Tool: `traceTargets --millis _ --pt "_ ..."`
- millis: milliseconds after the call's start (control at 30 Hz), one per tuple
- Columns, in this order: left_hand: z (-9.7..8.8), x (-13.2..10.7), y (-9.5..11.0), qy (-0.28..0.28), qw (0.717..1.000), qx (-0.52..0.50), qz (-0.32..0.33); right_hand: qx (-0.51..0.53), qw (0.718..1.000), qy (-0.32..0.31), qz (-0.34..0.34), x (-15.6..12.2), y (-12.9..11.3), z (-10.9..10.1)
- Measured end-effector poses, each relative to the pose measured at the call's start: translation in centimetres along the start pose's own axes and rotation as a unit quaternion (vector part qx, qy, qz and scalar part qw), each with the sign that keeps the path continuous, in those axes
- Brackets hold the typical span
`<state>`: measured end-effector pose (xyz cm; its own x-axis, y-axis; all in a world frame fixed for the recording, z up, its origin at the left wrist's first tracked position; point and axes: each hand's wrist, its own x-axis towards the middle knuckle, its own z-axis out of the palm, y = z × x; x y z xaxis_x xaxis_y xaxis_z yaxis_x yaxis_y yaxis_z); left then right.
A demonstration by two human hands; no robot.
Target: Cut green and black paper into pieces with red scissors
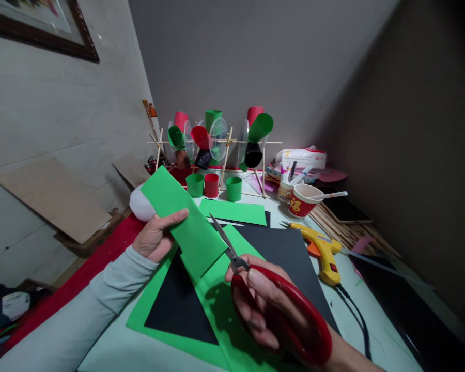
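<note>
My left hand (159,235) pinches a strip of green paper (186,227) near its left edge, thumb on top, holding it tilted above the table. Red-handled scissors (238,263) are gripped in my right hand (263,299), with the fingers through the loops. Their blades lie along the strip's right edge, a little apart; I cannot tell whether they are cutting into it. Below are more green sheets (220,315) and black sheets (182,305), partly overlapping. A further green strip (236,212) lies flat behind the blades.
A stick frame (228,155) with green, red and black paper tubes and clear discs stands at the back. Before it are green and red paper rings (211,185). At right are a paper cup (305,199), a yellow glue gun (325,253) with its cord, and wooden sticks (356,232).
</note>
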<state>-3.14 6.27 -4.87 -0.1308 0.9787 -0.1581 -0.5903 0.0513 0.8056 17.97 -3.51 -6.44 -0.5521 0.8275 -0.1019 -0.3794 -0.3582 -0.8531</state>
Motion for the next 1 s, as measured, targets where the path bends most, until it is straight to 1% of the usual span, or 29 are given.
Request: traceTargets --millis 167,300,367,467,533,767,1000 --pt "0.3 -0.4 0.0 -0.016 0.999 0.036 -0.031 0.029 1.0 0.0 -0.001 0.1 1.0 -0.7" --pt "0.2 -0.6 -0.1 -0.027 0.997 0.044 -0.051 0.036 0.999 -0.011 -0.013 0.3 1.2 -0.5" --pt "0.1 -0.5 -0.2 -0.022 0.998 0.045 -0.045 0.035 0.999 -0.011 -0.017 0.4 1.0 -0.3" --pt "-0.1 -0.3 -0.3 -0.015 0.999 0.035 -0.025 0.027 0.999 0.01 -0.021 0.5 0.6 0.0" --pt "-0.1 -0.2 -0.3 -0.012 0.999 0.029 -0.023 0.019 1.0 0.016 -0.017 0.5 0.7 0.0" --pt "-0.1 -0.3 -0.3 -0.008 0.999 0.016 -0.03 0.015 1.0 0.0 -0.012 0.5 1.7 -1.0" --pt "0.1 -0.4 -0.1 -0.019 0.999 0.016 -0.032 0.032 0.999 -0.01 -0.01 0.7 1.7 -1.4"
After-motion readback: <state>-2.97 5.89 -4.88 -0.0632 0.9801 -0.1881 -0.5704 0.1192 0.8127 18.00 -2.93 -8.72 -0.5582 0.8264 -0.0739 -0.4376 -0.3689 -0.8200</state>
